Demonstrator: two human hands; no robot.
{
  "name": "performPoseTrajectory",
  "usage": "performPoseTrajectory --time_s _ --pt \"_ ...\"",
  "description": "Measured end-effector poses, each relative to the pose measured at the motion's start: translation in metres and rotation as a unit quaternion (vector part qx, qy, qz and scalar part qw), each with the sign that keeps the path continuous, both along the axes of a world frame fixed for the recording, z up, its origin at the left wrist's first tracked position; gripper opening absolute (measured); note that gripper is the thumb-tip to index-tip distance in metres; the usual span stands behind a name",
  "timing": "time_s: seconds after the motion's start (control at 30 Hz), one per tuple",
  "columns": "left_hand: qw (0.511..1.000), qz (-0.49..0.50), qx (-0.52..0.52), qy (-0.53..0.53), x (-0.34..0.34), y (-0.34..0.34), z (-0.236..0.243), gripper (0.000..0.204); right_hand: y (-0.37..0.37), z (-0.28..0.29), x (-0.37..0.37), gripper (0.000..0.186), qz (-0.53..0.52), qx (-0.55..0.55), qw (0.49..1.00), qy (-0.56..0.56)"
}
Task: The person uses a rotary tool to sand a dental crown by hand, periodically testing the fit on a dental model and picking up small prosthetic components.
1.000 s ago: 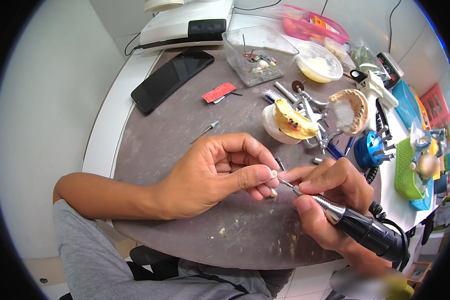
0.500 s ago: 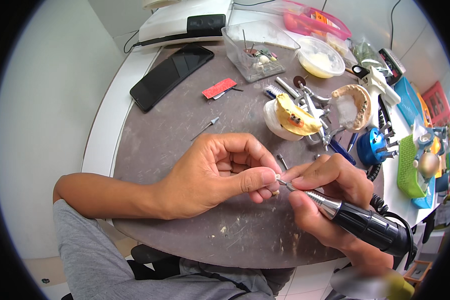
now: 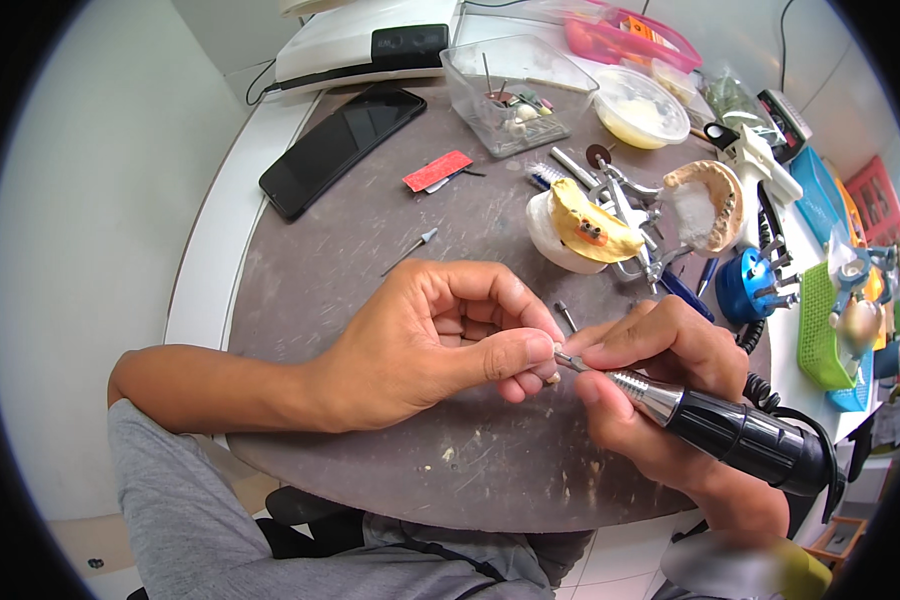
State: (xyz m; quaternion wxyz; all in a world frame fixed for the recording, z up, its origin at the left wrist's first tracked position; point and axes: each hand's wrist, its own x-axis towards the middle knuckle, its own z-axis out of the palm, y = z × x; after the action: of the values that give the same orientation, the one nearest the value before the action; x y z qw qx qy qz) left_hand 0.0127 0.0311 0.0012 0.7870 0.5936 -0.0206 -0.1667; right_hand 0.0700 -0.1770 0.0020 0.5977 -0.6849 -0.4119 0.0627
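Between the thumb and fingers of my left hand (image 3: 425, 340) is a tiny whitish piece, apparently a dental crown (image 3: 558, 349), mostly covered by the fingertips. My right hand (image 3: 675, 355) grips a rotary handpiece (image 3: 745, 438) with a black body and ribbed silver nose. Its thin metal tip points left and meets the crown or sits right against it; the exact contact is too small to make out. Beyond my hands stands a dental cast with a yellow gum section (image 3: 592, 228) on a metal articulator (image 3: 625, 215), and its pale opposing cast (image 3: 708, 205) lies tipped open.
On the brown worktop lie a phone (image 3: 342, 150), a red strip (image 3: 438, 171), a grey-tipped bur (image 3: 410, 250) and another bur (image 3: 566, 316). Farther back are a clear box (image 3: 515, 95) and a round tub (image 3: 642, 108). A blue bur holder (image 3: 745, 285) and a green basket (image 3: 820, 340) stand right.
Both hands keep their grips and almost the same place. The handpiece's rear end has dipped slightly, and my right fingers have shifted a little around its nose. The whole view has moved slightly.
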Motion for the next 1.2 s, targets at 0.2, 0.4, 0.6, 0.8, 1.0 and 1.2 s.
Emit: performPoseTrajectory --time_s 0.2,0.4,0.6,0.8,1.0,1.2 --pt "1.0 -0.005 0.001 -0.007 0.0 0.0 -0.002 0.012 -0.003 0.008 -0.002 0.017 0.02 -0.043 0.998 0.035" --pt "1.0 -0.009 0.008 -0.002 0.001 0.0 0.0 0.012 -0.002 0.003 0.0 0.017 -0.004 -0.022 1.0 0.015" --pt "1.0 -0.004 0.005 0.003 0.0 0.0 0.0 0.012 0.0 0.002 -0.001 0.017 -0.004 -0.014 1.0 0.023" --pt "1.0 -0.005 0.007 0.003 0.0 0.001 0.001 0.012 -0.001 0.001 0.001 0.017 0.005 -0.012 1.0 0.026" --pt "1.0 -0.006 0.004 0.006 0.0 0.001 0.001 0.012 -0.001 0.002 0.0 0.017 0.004 -0.029 0.999 0.022" --pt "1.0 -0.002 0.007 0.002 0.0 0.001 0.0 0.012 -0.001 0.002 0.0 0.016 0.008 -0.035 0.999 -0.008"
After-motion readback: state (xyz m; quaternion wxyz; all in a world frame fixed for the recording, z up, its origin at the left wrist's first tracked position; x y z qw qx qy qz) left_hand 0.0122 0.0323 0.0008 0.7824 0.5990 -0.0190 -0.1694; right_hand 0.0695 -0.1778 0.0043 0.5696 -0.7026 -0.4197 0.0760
